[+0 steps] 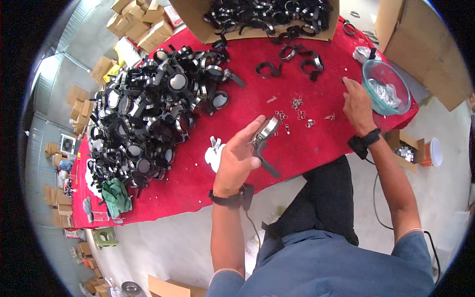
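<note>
My left hand (235, 163) is closed around a wristwatch (267, 129) with a silver case, its dark strap hanging toward the table's near edge. To the right, my right hand (357, 106) hovers over the red cloth beside a clear bowl (368, 89). Its fingers are drawn together with a small dark spot at the tips, too small to name. Between the hands lie several small metal buckles (301, 115) and a few tiny metal pins (330, 117). A big heap of wristwatches (143, 114) with black straps covers the table's left side.
An open cardboard box (193, 20) full of watches stands at the far edge. Several loose watches (267, 70) lie before it. White crumpled material (213, 157) is beside my left wrist, and a green cloth (116, 197) is at the near left. The red-covered table (183, 198) ends near my legs.
</note>
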`<state>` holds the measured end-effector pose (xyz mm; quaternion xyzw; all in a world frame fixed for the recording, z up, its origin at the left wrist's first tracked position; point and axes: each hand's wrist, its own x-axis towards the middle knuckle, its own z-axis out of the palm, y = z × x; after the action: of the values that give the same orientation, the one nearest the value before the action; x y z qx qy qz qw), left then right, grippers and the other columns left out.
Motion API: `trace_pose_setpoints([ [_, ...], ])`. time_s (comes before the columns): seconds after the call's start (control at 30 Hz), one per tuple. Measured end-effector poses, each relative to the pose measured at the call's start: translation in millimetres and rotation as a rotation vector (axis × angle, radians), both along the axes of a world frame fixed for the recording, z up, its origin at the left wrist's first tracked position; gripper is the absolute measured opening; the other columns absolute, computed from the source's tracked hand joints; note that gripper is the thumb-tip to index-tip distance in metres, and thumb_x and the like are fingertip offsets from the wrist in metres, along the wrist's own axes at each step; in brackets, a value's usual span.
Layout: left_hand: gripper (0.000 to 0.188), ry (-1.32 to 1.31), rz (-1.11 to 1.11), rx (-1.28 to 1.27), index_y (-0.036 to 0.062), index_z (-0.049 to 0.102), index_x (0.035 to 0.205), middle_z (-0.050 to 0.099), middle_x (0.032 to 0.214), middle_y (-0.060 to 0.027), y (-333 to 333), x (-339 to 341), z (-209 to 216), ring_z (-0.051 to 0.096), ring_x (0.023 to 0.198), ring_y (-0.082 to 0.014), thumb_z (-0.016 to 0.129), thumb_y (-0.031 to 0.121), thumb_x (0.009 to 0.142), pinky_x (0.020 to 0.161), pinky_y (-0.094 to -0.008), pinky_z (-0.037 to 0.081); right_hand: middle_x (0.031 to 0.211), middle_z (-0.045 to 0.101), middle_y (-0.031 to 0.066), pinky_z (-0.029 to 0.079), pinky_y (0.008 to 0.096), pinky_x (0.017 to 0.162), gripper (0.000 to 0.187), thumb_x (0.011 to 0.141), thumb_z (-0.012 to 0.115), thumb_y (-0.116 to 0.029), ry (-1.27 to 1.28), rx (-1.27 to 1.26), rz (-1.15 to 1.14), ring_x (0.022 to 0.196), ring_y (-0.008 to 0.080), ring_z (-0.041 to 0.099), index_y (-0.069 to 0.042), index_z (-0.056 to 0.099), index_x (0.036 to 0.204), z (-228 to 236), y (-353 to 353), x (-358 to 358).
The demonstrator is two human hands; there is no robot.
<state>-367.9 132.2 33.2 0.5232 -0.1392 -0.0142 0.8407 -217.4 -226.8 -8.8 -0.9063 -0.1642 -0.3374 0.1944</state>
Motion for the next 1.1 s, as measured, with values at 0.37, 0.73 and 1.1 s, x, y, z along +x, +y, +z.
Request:
trace_pose_setpoints([
  [0.37, 0.068, -0.427, 0.432, 1.636, 0.0051, 0.071, 0.138, 0.052, 0.159, -0.0289, 79, 103, 60, 0.049, 0.15, -0.0432, 0.089, 0.002, 0.073, 0.127, -0.0457, 0.038, 0.126, 0.068, 0.0236, 0.052, 0.0496, 0.106, 0.04, 0.092, 0.065, 0.002, 0.156, 0.235, -0.069, 0.119, 0.0429, 0.065, 0.001, 0.064, 0.132, -51, -20, -19],
  [0.73, 0.048, -0.434, 1.252, 2.232, 0.0036, 0.069, 0.133, 0.059, 0.142, -0.0392, 157, 263, 143, 0.055, 0.135, -0.0521, 0.067, 0.037, 0.098, 0.113, -0.0604, 0.045, 0.124, 0.07, 0.0211, 0.055, 0.0482, 0.102, 0.038, 0.091, 0.066, 0.003, 0.137, 0.274, -0.081, 0.116, 0.0403, 0.066, 0.0, 0.067, 0.128, -43, -14, -23],
  [1.1, 0.03, -0.388, 0.296, 1.863, 0.0021, 0.074, 0.115, 0.073, 0.118, -0.0245, -17, 273, -42, 0.07, 0.113, -0.0433, 0.072, 0.009, 0.085, 0.1, -0.0508, 0.057, 0.117, 0.072, 0.0196, 0.057, 0.0484, 0.098, 0.031, 0.091, 0.066, 0.004, 0.105, 0.326, -0.067, 0.111, 0.0402, 0.068, 0.0, 0.069, 0.122, -48, -16, -19],
])
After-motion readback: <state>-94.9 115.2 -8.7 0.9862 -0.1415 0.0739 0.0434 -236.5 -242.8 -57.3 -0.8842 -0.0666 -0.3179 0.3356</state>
